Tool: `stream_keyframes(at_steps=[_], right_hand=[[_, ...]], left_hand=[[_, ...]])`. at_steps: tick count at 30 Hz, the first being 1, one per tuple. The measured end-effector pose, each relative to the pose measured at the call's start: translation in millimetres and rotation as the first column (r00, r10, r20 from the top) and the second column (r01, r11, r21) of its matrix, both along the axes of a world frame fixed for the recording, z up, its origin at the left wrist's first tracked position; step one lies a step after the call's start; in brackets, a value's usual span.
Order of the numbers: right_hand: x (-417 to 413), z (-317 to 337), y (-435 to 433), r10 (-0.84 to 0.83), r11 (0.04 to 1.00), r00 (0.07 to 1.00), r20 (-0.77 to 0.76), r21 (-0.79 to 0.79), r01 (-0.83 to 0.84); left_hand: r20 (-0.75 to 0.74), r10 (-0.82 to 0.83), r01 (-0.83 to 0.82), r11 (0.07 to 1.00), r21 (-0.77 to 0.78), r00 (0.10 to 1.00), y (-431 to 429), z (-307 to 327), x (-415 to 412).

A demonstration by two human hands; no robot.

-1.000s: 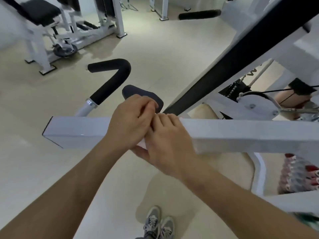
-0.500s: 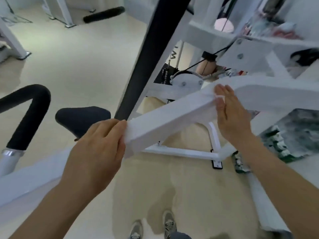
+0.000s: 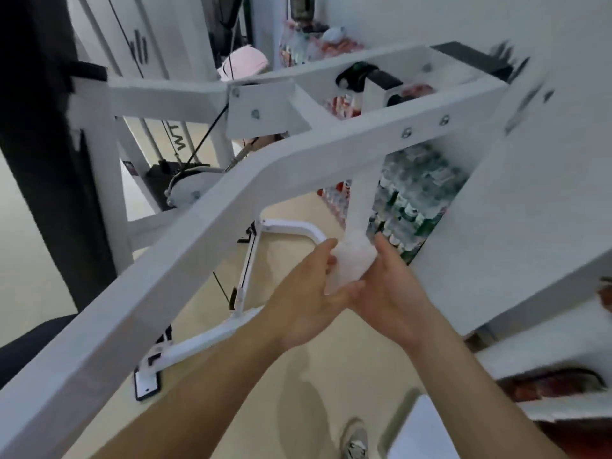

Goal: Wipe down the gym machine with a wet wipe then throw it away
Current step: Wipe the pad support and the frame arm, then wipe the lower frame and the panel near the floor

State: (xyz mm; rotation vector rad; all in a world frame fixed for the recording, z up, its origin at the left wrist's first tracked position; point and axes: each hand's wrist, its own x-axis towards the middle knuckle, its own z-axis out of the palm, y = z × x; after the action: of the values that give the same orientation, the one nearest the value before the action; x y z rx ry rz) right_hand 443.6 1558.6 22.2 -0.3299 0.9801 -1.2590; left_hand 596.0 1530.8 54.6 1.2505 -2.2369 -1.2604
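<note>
A white wet wipe [image 3: 349, 265] is bunched between both of my hands, below the machine's bent white arm [image 3: 205, 223]. My left hand [image 3: 308, 299] holds the wipe from the left, its fingers curled onto it. My right hand [image 3: 394, 293] cups it from the right with the thumb beside it. Both hands hang in the air above the floor, apart from the arm. A white upright post [image 3: 362, 197] comes down right behind the wipe. The frame is motion-blurred.
A black upright column [image 3: 39, 154] stands at the left, with a pulley [image 3: 188, 190] and cables behind the arm. Packs of bottles [image 3: 410, 197] are stacked at the right under a white slab [image 3: 530, 207]. My shoe [image 3: 356, 442] shows on the beige floor.
Both hands left the white arm and came together below it, bunching the wipe between them. The camera swung right, so the black handle and seat pad dropped out of view.
</note>
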Motion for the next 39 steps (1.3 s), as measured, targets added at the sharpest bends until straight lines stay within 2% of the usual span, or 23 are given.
stream_keyframes(at_steps=[2, 4, 6, 8, 10, 13, 18, 22, 24, 26, 28, 33, 36, 38, 39], right_hand=[[-21, -2, 4, 0.033, 0.999, 0.999, -0.033, 0.001, -0.033], [-46, -6, 8, 0.052, 0.999, 0.998, -0.039, 0.018, -0.052], [-73, -13, 9, 0.043, 0.998, 0.998, -0.039, 0.05, -0.042], [-98, -20, 8, 0.047, 0.995, 0.997, -0.065, 0.086, -0.042], [-119, -29, 4, 0.047, 0.994, 0.992, -0.114, 0.102, -0.035], [-149, -42, -10, -0.09, 0.989, 0.971, -0.221, 0.098, 0.114], [-192, -65, -45, -0.251, 0.95, 0.869, -0.427, 0.066, 0.307], [-214, -102, -85, -0.309, 0.923, 0.868, -0.387, 0.099, 0.373], [-220, -127, -108, -0.363, 0.887, 0.834, -0.416, 0.118, 0.445], [-229, -157, -134, -0.403, 0.843, 0.735, -0.545, 0.09, 0.53], [-242, -188, -163, -0.415, 0.817, 0.636, -0.65, 0.042, 0.575], [-273, -281, -229, -0.29, 0.856, 0.406, -0.866, -0.045, 0.515], [-292, -333, -263, -0.341, 0.875, 0.296, -0.892, -0.186, 0.448], [-301, -363, -287, -0.425, 0.863, 0.275, -0.862, -0.295, 0.409], [-303, -369, -296, -0.472, 0.849, 0.297, -0.83, -0.337, 0.406]], left_hand=[[-0.063, 0.094, -0.09, 0.994, 0.068, 0.994, -5, -8, -36], [-0.11, 0.19, -0.157, 0.954, 0.255, 0.976, -13, -17, -62], [-0.231, 0.279, -0.112, 0.828, 0.549, 0.932, -22, -23, -83], [-0.311, 0.386, -0.046, 0.688, 0.725, 0.868, -31, -27, -104], [-0.311, 0.474, -0.046, 0.602, 0.797, 0.824, -40, -32, -125], [-0.312, 0.506, -0.026, 0.553, 0.833, 0.804, -57, -44, -156], [-0.264, 0.548, -0.128, 0.575, 0.808, 0.794, -102, -70, -187], [-0.267, 0.602, -0.111, 0.515, 0.85, 0.752, -163, -109, -208], [-0.241, 0.614, -0.139, 0.505, 0.852, 0.752, -195, -134, -220], [-0.218, 0.598, -0.229, 0.58, 0.782, 0.771, -225, -166, -233], [-0.204, 0.52, -0.28, 0.703, 0.654, 0.829, -248, -201, -252], [-0.113, 0.382, -0.322, 0.878, 0.354, 0.917, -288, -295, -292], [-0.181, 0.391, -0.347, 0.909, 0.232, 0.903, -313, -355, -303], [-0.296, 0.428, -0.382, 0.902, 0.202, 0.854, -328, -389, -305], [-0.339, 0.447, -0.407, 0.894, 0.186, 0.827, -332, -400, -304]])
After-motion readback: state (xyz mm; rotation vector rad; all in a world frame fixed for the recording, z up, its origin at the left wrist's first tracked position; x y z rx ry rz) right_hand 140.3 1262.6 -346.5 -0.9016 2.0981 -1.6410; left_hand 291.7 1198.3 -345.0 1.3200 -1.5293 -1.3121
